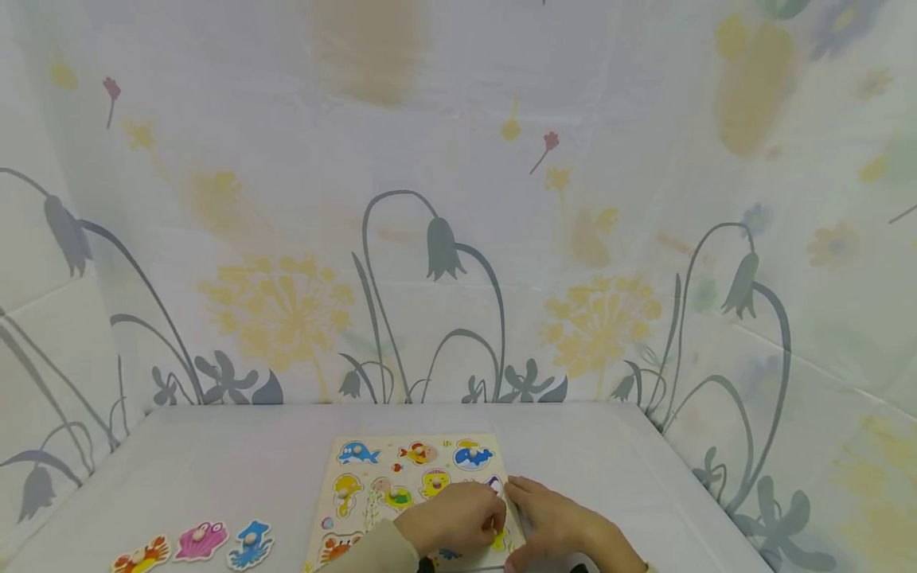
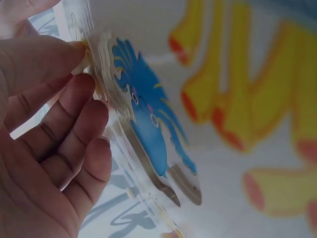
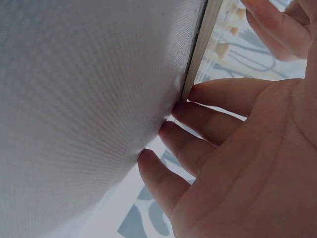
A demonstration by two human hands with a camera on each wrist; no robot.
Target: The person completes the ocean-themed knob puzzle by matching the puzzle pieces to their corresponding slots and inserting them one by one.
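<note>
Left fingers (image 2: 75, 91) pinching pale knob (image 2: 84, 68); right fingers (image 3: 225, 94) extended against cream sea-animal board (image 1: 351, 521).

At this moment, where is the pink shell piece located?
In the head view, the pink shell piece lies at the lower left on the white table, between the orange piece and the blue squid piece, left of the puzzle board.

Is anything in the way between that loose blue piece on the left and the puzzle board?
Nothing visible stands on the white tabletop between the blue piece and the puzzle board. Over the board, though, the left hand and its sleeve cover part of the near side.
</note>
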